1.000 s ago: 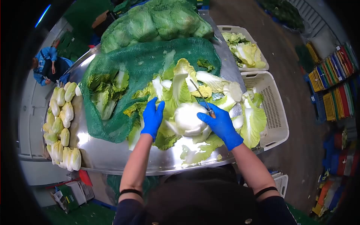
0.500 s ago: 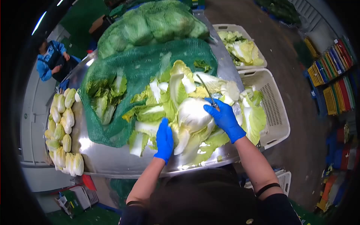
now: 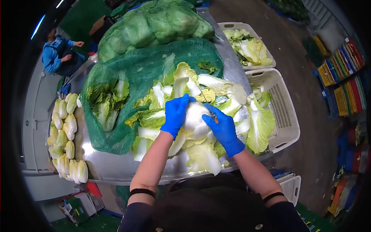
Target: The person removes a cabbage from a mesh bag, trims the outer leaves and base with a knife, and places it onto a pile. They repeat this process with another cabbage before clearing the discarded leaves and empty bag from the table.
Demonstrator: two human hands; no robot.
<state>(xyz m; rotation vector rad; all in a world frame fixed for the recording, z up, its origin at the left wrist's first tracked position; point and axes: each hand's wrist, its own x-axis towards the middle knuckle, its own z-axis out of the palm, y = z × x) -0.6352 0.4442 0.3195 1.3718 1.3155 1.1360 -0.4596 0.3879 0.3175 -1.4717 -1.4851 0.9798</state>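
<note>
left hand (image 3: 176,116) in a blue glove lies against the left side of the pale cabbage (image 3: 197,120), but i cannot tell whether its fingers grip. the right hand (image 3: 225,130), gloved too, grasps the knife (image 3: 213,115) at the cabbage's right side. the cabbage sits among loose leaves (image 3: 204,157) near the front edge of the metal table (image 3: 112,166), with green netting (image 3: 148,63) behind it.

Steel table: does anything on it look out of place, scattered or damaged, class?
Loose leaves lie scattered around the cabbage in the middle, unlike the tidily grouped small cabbages at the left. One leaf has a yellowed tip. A broad leaf juts past the table's right edge beside a white crate.
</note>
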